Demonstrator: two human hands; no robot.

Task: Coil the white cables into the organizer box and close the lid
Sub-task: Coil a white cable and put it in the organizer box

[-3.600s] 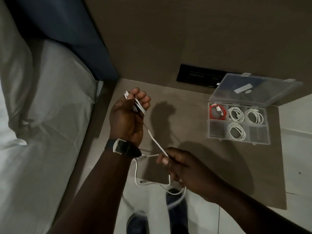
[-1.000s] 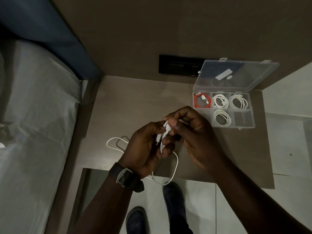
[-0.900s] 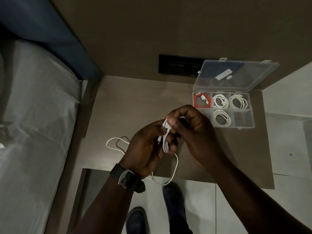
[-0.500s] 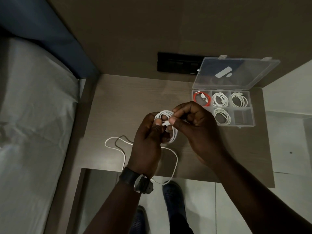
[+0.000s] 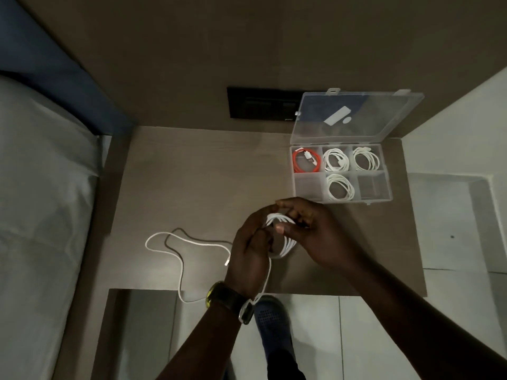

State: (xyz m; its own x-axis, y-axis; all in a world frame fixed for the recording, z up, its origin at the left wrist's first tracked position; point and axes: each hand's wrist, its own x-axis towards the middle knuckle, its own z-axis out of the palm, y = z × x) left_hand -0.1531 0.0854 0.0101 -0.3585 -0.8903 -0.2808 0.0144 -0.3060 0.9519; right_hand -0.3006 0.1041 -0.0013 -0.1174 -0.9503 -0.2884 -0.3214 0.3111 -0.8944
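While my left hand [image 5: 251,242] and right hand [image 5: 310,231] pinch the white cable coil [image 5: 282,234], it looks light, springy; grip across loops.

light: dim | wall [image 5: 247,45]: brown panel with black socket plate [image 5: 260,106] | surface [image 5: 192,171]: brown wood-grain | bed [image 5: 41,201]: white sheet, left | headboard [image 5: 55,67]: blue | floor [image 5: 452,215]: pale tiles

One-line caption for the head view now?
Both hands coil a white cable beside the open organizer box.
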